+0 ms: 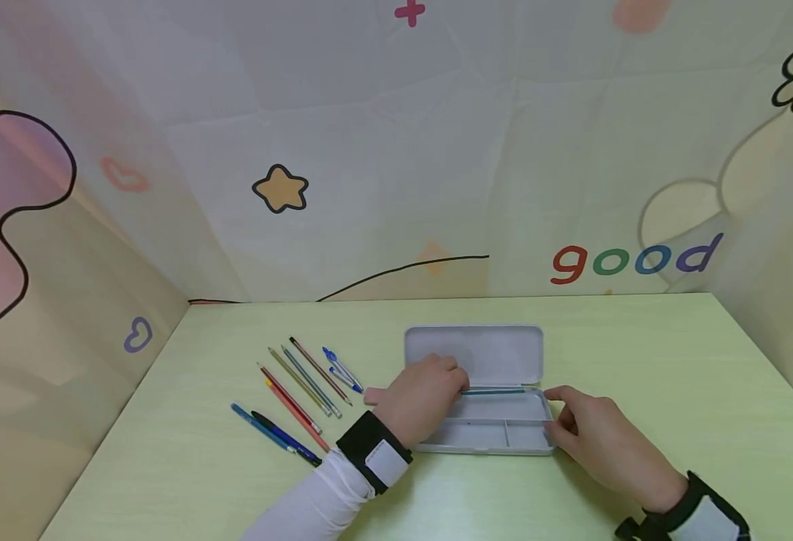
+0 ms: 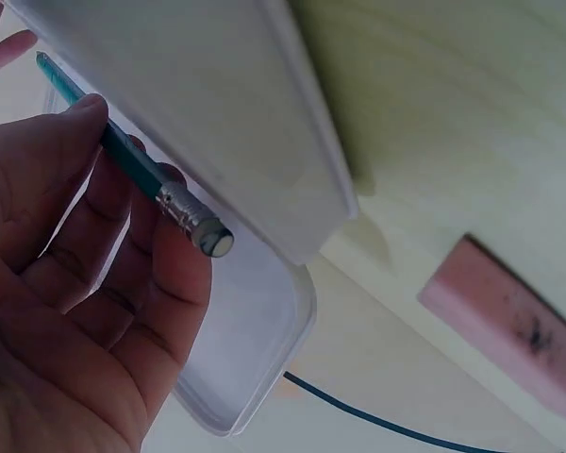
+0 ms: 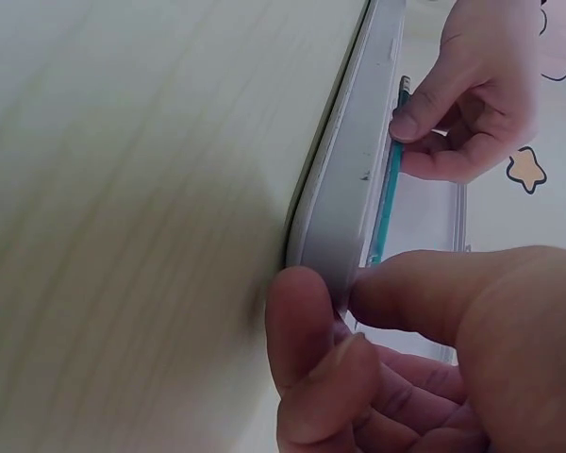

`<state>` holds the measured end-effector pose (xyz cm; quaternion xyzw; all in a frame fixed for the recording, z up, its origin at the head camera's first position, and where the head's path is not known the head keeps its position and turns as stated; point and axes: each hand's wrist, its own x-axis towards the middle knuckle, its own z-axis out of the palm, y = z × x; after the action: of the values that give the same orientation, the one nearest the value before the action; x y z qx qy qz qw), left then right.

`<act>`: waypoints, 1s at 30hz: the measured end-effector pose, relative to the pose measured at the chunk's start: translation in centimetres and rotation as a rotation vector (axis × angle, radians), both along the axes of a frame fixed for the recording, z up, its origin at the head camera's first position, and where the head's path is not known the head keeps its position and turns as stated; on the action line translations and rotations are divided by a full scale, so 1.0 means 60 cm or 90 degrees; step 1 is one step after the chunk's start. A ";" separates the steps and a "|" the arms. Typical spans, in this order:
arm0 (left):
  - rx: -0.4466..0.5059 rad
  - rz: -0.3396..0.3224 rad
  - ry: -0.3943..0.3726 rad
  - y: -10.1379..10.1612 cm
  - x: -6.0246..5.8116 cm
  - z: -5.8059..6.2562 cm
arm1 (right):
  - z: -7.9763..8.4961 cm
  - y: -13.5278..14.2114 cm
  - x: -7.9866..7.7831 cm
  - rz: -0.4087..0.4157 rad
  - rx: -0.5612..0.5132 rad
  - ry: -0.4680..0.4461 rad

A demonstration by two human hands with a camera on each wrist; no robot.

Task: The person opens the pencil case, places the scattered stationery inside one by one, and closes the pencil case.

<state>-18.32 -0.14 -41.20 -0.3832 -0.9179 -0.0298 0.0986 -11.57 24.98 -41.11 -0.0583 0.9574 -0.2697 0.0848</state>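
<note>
- While I watch from far off, I see the left hand (image 1: 426,394) pinch a green pencil (image 2: 132,160) with its thumb and fingers close together.
- The pencil's rubber-tipped end pokes out past those fingers. Its other end points right, along the back edge of the case (image 1: 491,409). I can't tell if it touches the bottom.
- I'd guess the pencil is light and stiff. Its smooth sides may roll or slip a bit, and the point could snap, so I'd take hold near the middle or the rubber end.
- The right hand (image 1: 595,436) holds the right end of the case, thumb near the front, finger near the back.
- The case looks thin and hard, so I'd grip its rim gently. Its lid (image 1: 497,357) is open behind.
- Left of the case is a pink block (image 2: 500,321), then loose pencils (image 1: 311,382) and pens (image 1: 286,436) on the table (image 1: 640,361).
</note>
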 end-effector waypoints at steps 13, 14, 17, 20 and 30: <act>-0.037 0.002 0.023 0.012 0.002 -0.011 | 0.001 -0.001 -0.001 0.004 0.004 0.005; -0.041 0.003 0.029 0.012 0.002 -0.012 | 0.001 -0.001 -0.001 0.004 0.004 0.005; -0.050 0.004 0.046 0.014 0.003 -0.013 | 0.001 0.000 0.000 0.011 0.001 0.014; -0.058 0.004 0.062 0.015 0.004 -0.015 | 0.000 0.000 0.000 0.014 0.002 0.022; -0.071 0.005 0.084 0.016 0.005 -0.020 | 0.001 -0.001 -0.002 0.007 0.001 0.003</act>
<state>-18.05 0.79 -42.43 -0.3859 -0.9110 0.0474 0.1375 -11.70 24.95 -41.08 -0.0642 0.9576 -0.2681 0.0837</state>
